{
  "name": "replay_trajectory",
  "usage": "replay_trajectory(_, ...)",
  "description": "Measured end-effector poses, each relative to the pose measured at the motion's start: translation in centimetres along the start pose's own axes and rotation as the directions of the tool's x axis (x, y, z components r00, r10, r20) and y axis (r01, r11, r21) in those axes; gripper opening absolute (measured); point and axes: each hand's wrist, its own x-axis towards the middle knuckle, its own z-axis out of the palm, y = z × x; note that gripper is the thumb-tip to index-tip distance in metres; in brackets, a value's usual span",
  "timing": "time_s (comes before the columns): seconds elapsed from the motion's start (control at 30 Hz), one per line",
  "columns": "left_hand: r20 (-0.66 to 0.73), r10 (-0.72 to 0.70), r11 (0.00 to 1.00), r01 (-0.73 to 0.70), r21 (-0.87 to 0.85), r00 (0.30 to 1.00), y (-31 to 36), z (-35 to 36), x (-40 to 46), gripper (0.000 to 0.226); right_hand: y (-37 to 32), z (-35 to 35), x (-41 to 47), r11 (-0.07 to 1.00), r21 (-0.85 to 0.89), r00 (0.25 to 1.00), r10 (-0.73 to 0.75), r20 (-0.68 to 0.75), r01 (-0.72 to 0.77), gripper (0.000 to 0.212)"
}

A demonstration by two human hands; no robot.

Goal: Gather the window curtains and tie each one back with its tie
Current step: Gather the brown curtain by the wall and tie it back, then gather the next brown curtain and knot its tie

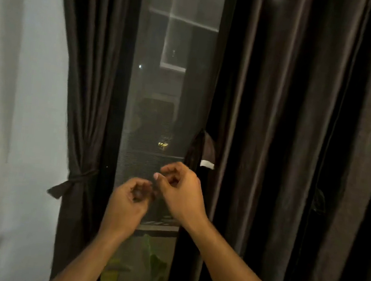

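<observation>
Both hands are working close together in front of the window screen (153, 89), between the two dark curtains. Left hand (129, 200) is curling its fingers around something small and dark, apparently one end of a tie, though the blur is making it hard to be sure. Right hand (180, 187) is hovering just above and to the right of it, fingers bent with thumb and forefinger drawn together as if pinching; whether anything is actually between them cannot be told.

To the left of the screen, the left curtain (89, 81) is already hanging gathered, cinched by its tie (77, 179), whose loose end is sticking out toward the white wall (10, 95). To the right of the screen, the right curtain (286, 129) is hanging in loose folds, not yet tied. A dark fabric strip with a white label (207, 164) is dangling at its inner edge, just beyond the right hand; this is probably the second tie.

Judging by this, the task is standing roughly half done, with the hands preparing the tie for the right curtain. The next move is likely calling for bunching that curtain's folds together, passing the strip around them and knotting it.
</observation>
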Motion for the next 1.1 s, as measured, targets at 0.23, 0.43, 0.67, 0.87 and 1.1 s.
replay_trajectory(0.23,0.009,0.108,0.991,-0.108,0.076,0.994,2.4,12.2,3.9,0.024,3.0,-11.4,1.7,0.997,-0.071,0.931,-0.043,-0.363,0.018,0.007)
replay_trajectory(0.43,-0.209,-0.029,0.996,0.046,0.078,0.978,3.2,16.4,4.8,0.049,6.4,-18.0,3.6,0.958,-0.266,0.812,-0.073,-0.579,-0.104,0.045)
replay_trajectory(0.67,-0.043,-0.075,0.997,0.073,-0.038,0.996,4.0,19.3,4.8,0.054,8.0,-21.0,7.6,0.964,0.013,0.929,0.258,-0.265,-0.265,0.111)
replay_trajectory(0.87,0.202,0.078,0.985,-0.044,-0.167,0.976,5.2,17.8,6.2,0.102,4.5,-15.7,10.0,0.998,-0.036,0.999,0.053,-0.013,-0.053,0.106)
replay_trajectory(1.1,-0.333,0.156,0.985,-0.173,-0.021,0.930,10.2,17.9,10.2,0.028,-0.4,-11.4,12.6,0.985,0.135,0.961,-0.134,0.240,0.104,0.080)
